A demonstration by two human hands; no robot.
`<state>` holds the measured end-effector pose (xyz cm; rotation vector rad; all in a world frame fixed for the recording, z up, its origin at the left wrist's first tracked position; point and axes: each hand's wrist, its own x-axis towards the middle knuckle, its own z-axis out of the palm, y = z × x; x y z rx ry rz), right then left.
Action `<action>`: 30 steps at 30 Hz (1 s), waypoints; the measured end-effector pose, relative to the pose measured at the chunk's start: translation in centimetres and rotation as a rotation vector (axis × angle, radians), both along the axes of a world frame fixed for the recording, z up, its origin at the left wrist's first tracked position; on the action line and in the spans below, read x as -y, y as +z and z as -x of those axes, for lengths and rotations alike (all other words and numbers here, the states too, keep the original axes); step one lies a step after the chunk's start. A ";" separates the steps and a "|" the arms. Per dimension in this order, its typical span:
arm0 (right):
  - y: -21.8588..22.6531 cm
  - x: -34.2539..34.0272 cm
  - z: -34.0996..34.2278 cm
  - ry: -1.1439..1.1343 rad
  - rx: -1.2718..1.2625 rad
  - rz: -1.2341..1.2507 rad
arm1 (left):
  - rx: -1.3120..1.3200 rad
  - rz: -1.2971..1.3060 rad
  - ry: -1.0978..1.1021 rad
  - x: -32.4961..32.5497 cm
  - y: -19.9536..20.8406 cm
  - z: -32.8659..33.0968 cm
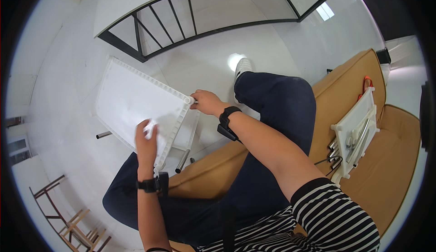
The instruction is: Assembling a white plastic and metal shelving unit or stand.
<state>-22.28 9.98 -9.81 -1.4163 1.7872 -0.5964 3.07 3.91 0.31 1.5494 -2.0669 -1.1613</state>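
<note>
A white plastic shelf rack (131,93) with a raised rim stands tilted on the floor before my knees. Below its upper panel shows a second white panel (185,136), and short metal tubes (182,161) stick out as legs. My right hand (210,103) is closed round the rack's corner on the right. Over the upper panel, my left hand (146,145) pinches a crumpled white wad (150,128), a tissue or thin cloth by its look. The wad is slightly blurred, and whether it touches the panel I cannot tell.
On the tan sofa (395,161) to my right lie more white panels (356,111), metal tubes (362,140) and something with a red loop (367,83). Ahead stands a table with a black metal frame (218,33). Wooden chair-like frames (75,227) are at the lower left.
</note>
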 end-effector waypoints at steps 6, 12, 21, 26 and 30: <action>-1.2 -1.2 -0.2 -0.110 0.144 0.060 | 0.212 0.313 -0.869 1.9 0.8 11.5; -2.2 -1.5 -0.7 -0.138 0.154 0.084 | 0.311 0.397 -1.095 3.7 -0.7 15.6; -0.9 -2.1 0.0 -0.191 0.235 0.038 | 0.424 0.322 -1.098 4.5 -2.5 16.3; -0.8 -2.1 0.2 -0.156 0.233 -0.014 | 0.440 0.269 -1.092 4.1 -1.8 17.0; -0.2 -1.9 0.0 -0.133 0.239 -0.046 | 0.431 0.338 -1.188 4.7 -1.8 16.2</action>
